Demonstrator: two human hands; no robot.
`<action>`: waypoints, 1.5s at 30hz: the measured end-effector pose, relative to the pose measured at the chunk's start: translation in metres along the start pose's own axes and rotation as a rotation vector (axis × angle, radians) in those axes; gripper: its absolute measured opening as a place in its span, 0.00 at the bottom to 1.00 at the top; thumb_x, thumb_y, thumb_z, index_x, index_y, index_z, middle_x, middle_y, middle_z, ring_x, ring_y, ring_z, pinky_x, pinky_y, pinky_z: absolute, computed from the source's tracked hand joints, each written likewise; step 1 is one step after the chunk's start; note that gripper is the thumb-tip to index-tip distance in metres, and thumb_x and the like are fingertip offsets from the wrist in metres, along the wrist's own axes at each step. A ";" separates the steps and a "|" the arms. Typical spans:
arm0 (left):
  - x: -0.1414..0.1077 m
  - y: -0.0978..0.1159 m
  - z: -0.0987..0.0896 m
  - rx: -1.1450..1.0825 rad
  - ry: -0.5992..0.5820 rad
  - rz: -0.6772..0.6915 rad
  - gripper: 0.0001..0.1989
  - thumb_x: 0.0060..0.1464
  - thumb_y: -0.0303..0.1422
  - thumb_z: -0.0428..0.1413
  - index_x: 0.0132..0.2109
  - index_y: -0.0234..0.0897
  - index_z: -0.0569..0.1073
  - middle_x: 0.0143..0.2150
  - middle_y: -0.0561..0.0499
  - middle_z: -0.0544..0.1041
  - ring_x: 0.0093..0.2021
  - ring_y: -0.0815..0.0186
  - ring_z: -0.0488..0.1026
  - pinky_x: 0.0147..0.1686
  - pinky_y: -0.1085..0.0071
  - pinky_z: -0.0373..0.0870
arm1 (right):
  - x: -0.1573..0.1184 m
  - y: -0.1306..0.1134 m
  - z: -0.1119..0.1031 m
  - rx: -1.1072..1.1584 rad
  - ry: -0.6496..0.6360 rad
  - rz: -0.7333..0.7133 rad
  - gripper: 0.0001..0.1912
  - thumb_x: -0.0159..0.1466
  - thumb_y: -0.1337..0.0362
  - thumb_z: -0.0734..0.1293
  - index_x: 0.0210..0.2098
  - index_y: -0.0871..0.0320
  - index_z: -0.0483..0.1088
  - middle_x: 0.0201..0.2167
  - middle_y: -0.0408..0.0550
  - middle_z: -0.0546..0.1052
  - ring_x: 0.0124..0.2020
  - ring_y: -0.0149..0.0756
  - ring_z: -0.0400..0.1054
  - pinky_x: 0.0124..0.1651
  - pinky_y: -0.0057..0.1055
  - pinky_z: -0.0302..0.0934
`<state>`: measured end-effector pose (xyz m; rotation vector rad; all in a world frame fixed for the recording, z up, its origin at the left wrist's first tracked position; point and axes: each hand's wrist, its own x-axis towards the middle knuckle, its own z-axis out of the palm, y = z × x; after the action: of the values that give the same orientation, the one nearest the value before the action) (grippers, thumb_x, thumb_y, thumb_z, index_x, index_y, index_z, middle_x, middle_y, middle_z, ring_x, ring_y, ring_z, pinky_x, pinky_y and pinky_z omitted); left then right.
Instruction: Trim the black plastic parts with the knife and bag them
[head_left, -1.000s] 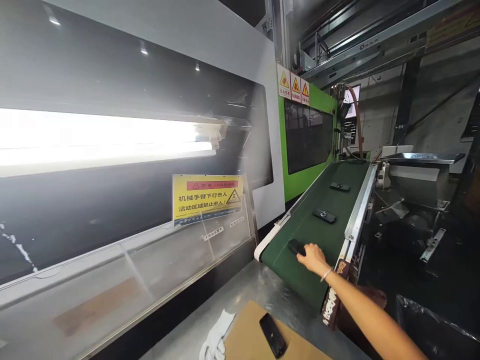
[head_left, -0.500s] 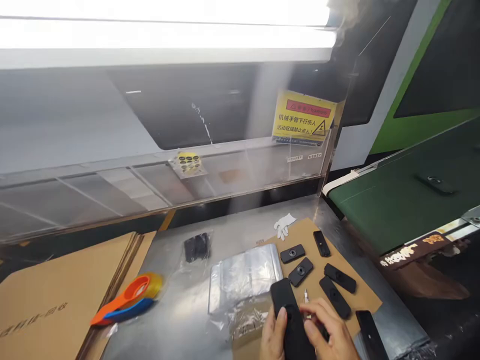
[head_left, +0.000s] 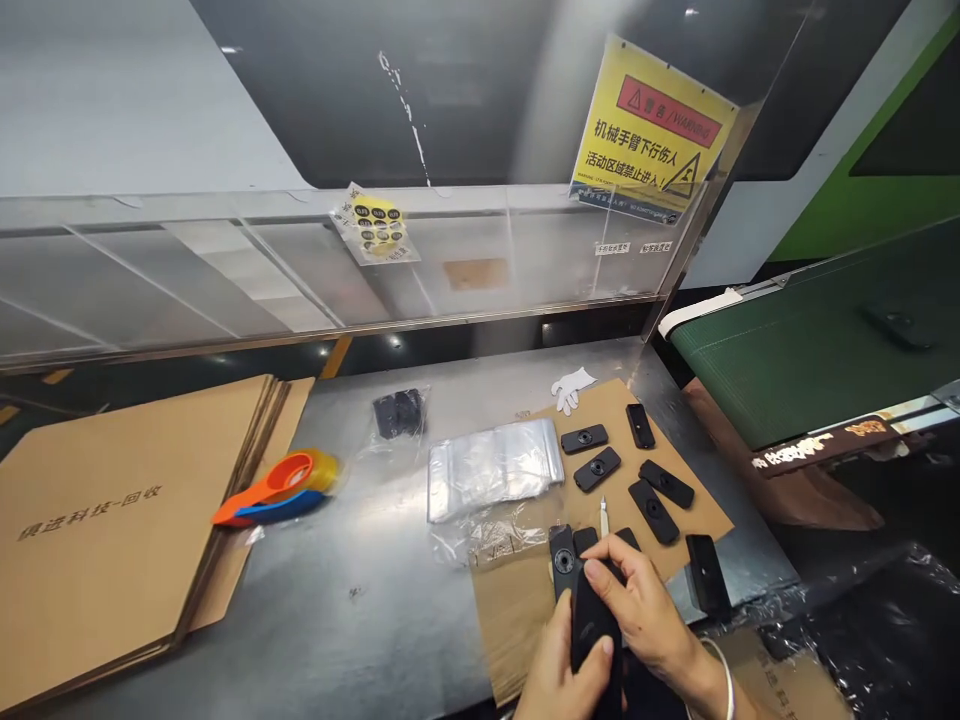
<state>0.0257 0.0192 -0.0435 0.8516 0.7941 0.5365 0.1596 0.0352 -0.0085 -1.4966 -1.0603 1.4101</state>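
Note:
In front of me, a long black plastic part (head_left: pixel 594 625) is held in both hands, tilted slightly, its lower end running towards the bottom edge. My left hand (head_left: pixel 559 660) wraps the lower left side, thumb laid across the face. At the upper end, my right hand (head_left: pixel 637 605) is closed with thumb and index finger against the edge; whether a small tool is between them cannot be seen. Just beyond lies a slim pointed metal tool (head_left: pixel 604 515) on the cardboard sheet (head_left: pixel 517 640). A similar black part with a round dial-like recess (head_left: pixel 563 562) rests beside my left fingers.
Several black parts (head_left: pixel 654 512) lie on the cardboard's right side. Clear plastic bags (head_left: pixel 495 465), a white glove (head_left: pixel 571 388) and an orange-blue tape dispenser (head_left: pixel 289 485) are on the metal table (head_left: pixel 360 620). Stacked cardboard (head_left: pixel 97 540) stands left; a green conveyor (head_left: pixel 810 350) runs at right.
My view has tipped downward, so the table shows more fully. The black part has turned and come lower in my hands, and my right fingers have shifted to its upper end.

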 end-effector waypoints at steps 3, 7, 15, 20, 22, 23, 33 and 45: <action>-0.008 0.002 -0.002 -0.035 -0.027 -0.048 0.31 0.48 0.48 0.54 0.54 0.36 0.54 0.27 0.49 0.74 0.19 0.68 0.69 0.21 0.72 0.65 | -0.003 0.000 -0.001 0.109 -0.070 0.030 0.16 0.59 0.52 0.63 0.33 0.60 0.69 0.21 0.39 0.67 0.23 0.27 0.60 0.26 0.24 0.55; -0.016 0.014 -0.007 -0.162 -0.171 -0.120 0.33 0.45 0.48 0.56 0.51 0.32 0.55 0.24 0.49 0.73 0.18 0.71 0.68 0.19 0.76 0.61 | -0.009 -0.006 -0.015 0.246 -0.253 0.117 0.18 0.55 0.55 0.68 0.42 0.58 0.71 0.35 0.46 0.74 0.37 0.34 0.66 0.42 0.30 0.58; -0.024 -0.001 -0.002 0.110 -0.013 -0.045 0.28 0.49 0.48 0.53 0.51 0.35 0.57 0.26 0.51 0.71 0.19 0.72 0.65 0.20 0.73 0.64 | -0.011 0.005 0.005 0.240 -0.109 0.078 0.13 0.56 0.56 0.68 0.29 0.61 0.71 0.21 0.39 0.67 0.25 0.25 0.59 0.29 0.23 0.53; -0.024 0.008 -0.005 -0.139 -0.205 -0.138 0.33 0.47 0.48 0.55 0.53 0.33 0.55 0.22 0.51 0.73 0.17 0.71 0.66 0.18 0.75 0.62 | -0.015 -0.002 -0.007 0.332 -0.242 0.181 0.15 0.55 0.56 0.69 0.35 0.62 0.71 0.25 0.42 0.71 0.26 0.26 0.61 0.30 0.24 0.54; -0.023 0.007 -0.008 -0.196 -0.266 -0.144 0.34 0.44 0.49 0.56 0.52 0.31 0.57 0.20 0.50 0.72 0.15 0.71 0.65 0.16 0.76 0.60 | -0.018 -0.004 -0.015 0.329 -0.308 0.209 0.18 0.55 0.57 0.69 0.41 0.62 0.71 0.31 0.46 0.73 0.30 0.29 0.64 0.34 0.26 0.56; -0.022 0.005 -0.009 -0.190 -0.261 -0.143 0.35 0.44 0.49 0.56 0.53 0.31 0.57 0.20 0.50 0.72 0.15 0.71 0.65 0.16 0.76 0.60 | -0.019 -0.004 -0.016 0.313 -0.310 0.208 0.19 0.55 0.57 0.69 0.43 0.61 0.70 0.32 0.47 0.73 0.32 0.29 0.64 0.35 0.27 0.56; -0.025 0.008 -0.006 -0.078 -0.142 -0.163 0.33 0.47 0.47 0.55 0.55 0.33 0.54 0.24 0.51 0.72 0.18 0.71 0.67 0.19 0.75 0.64 | -0.009 0.008 0.003 0.241 -0.138 0.171 0.18 0.58 0.52 0.65 0.25 0.62 0.66 0.19 0.37 0.62 0.21 0.23 0.53 0.24 0.23 0.48; -0.025 -0.001 -0.011 -0.024 -0.098 -0.155 0.30 0.49 0.47 0.53 0.52 0.35 0.55 0.24 0.52 0.72 0.18 0.72 0.68 0.18 0.75 0.65 | -0.020 0.005 0.005 0.001 -0.204 0.086 0.14 0.55 0.56 0.67 0.36 0.58 0.64 0.27 0.39 0.65 0.29 0.30 0.59 0.32 0.26 0.55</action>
<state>0.0020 0.0058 -0.0387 0.7807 0.7551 0.3643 0.1545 0.0148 -0.0070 -1.4356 -1.1288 1.6514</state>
